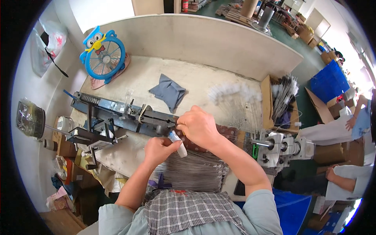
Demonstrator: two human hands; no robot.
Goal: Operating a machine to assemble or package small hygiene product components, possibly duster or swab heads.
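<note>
My left hand is closed around a small white tube with a bluish end, held at a tilt under the end of a long dark metal fixture. My right hand has its fingers bent into a pinch at the right end of that fixture. What lies between those fingertips is hidden. A thick bundle of thin metal wires spreads just in front of me, below both hands. Behind the right hand lie several thin wires with white fluffy tips.
A blue cartoon fan stands at the back left, and a grey cloth lies mid-table. To the right are a cardboard box of wires and a metal clamp-like machine. A cranked device stands left. Another person's hand shows far right.
</note>
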